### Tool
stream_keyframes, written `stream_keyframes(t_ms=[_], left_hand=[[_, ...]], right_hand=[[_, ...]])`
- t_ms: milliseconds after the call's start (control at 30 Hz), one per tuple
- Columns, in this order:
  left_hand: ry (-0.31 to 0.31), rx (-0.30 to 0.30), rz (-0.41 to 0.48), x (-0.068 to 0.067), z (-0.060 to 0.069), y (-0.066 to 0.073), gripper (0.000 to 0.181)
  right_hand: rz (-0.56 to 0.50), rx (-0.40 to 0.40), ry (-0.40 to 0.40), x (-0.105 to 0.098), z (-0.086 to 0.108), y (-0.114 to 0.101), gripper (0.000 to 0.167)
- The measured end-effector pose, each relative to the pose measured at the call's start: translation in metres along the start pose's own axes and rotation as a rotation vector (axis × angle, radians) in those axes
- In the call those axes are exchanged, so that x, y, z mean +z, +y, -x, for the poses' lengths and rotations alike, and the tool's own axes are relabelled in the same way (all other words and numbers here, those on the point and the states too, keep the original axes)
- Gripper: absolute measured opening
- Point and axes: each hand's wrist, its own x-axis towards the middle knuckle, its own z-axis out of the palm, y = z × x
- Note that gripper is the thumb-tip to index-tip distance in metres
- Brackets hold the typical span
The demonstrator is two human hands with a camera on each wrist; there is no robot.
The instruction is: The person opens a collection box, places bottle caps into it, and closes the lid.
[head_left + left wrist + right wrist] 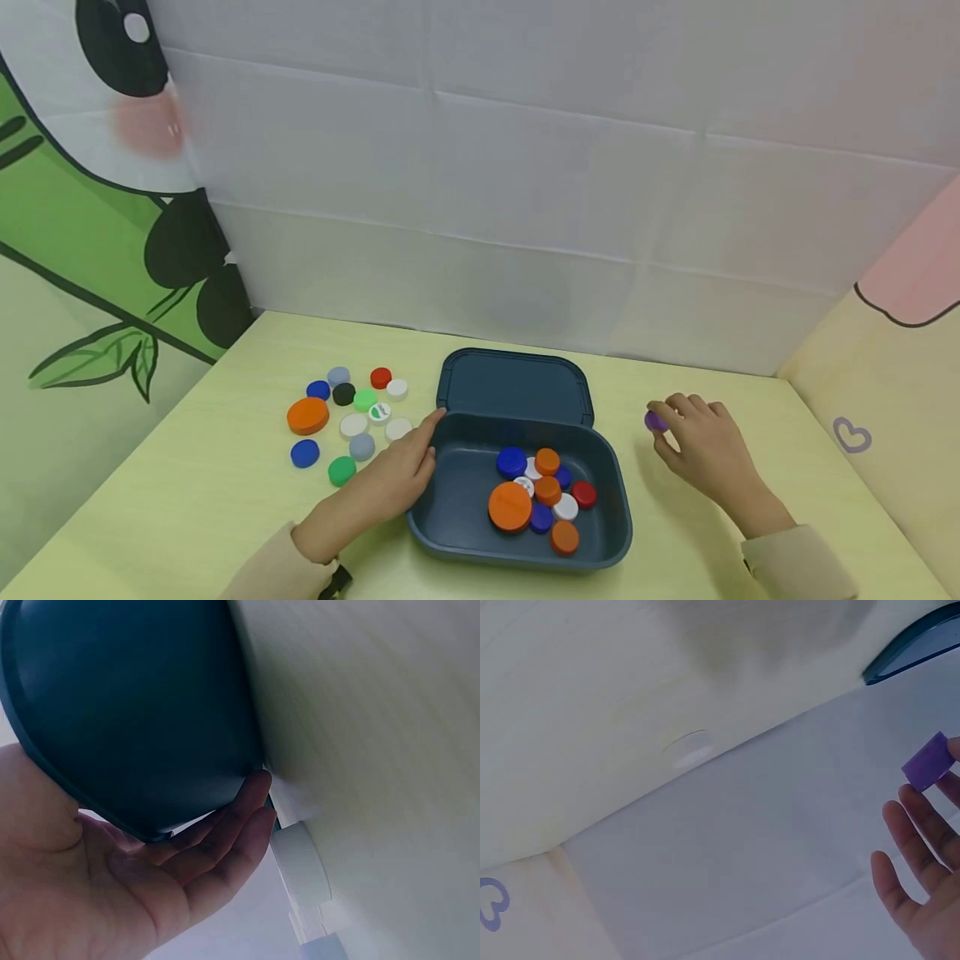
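A dark blue rectangular box (pixel 457 537) stands on the table, several bottle caps in its right half: orange caps (pixel 510 507), blue caps (pixel 512 462), white caps (pixel 565 507) and a red cap (pixel 583 495). My left hand (pixel 393 475) holds the box's left side. In the left wrist view its fingers (pixel 225 840) lie along the outside wall; the thumb is mostly hidden. Right of the box, my right hand (pixel 705 446) pinches a purple bottle cap (pixel 656 421) above the table. The purple cap (pixel 928 762) also shows between the fingertips in the right wrist view.
Behind the box lies a dark blue lid (pixel 513 385). Several loose caps spread over the table's left side, among them a large orange cap (pixel 307 415), a green cap (pixel 342 471) and a black cap (pixel 343 394). A white wall (pixel 540 183) borders the table's back edge.
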Motion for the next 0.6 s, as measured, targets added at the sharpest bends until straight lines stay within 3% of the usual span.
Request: stream_keyframes(t_ms=[267, 600], left_hand=[[0.003, -0.001, -0.004, 0.0, 0.0, 0.0, 0.052], [0.009, 0.013, -0.005, 0.0, 0.0, -0.001, 0.052]], right_hand=[[-0.059, -0.103, -0.018, -0.012, -0.014, -0.042, 0.032], [-0.237, -0.261, -0.122, -0.019, -0.018, -0.088, 0.033]])
